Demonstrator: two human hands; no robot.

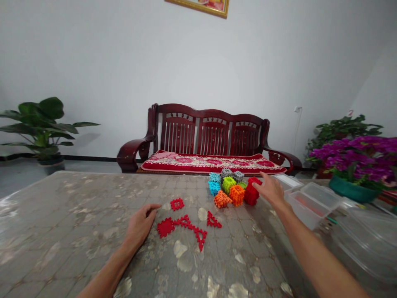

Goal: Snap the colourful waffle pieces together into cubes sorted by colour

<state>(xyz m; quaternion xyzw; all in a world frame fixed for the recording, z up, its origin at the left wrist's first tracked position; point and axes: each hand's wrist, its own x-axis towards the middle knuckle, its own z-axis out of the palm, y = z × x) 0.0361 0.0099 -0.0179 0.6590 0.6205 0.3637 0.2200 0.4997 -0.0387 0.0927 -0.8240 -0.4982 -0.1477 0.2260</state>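
My right hand [270, 188] is at the right side of a stack of red interlocking building pieces [252, 192], its thumb and forefinger on the stack's top edge. Whether a single piece is pinched is too small to tell. My left hand [143, 221] lies on the table with its forefinger stretched out and nothing in it. Close to that fingertip is a red square piece with a windowed middle [177, 204]. In front lies a joined red chain of a toothed disc [166, 227] and triangular pieces [201, 236]. A separate red triangle [213, 220] lies to its right.
Blue [214, 188], grey, green [228, 184] and orange [237, 195] stacks stand beside the red one. Clear plastic boxes [310, 207] and a potted purple flower [356, 161] are at the right. A wooden bench [214, 132] stands beyond the patterned table [77, 231].
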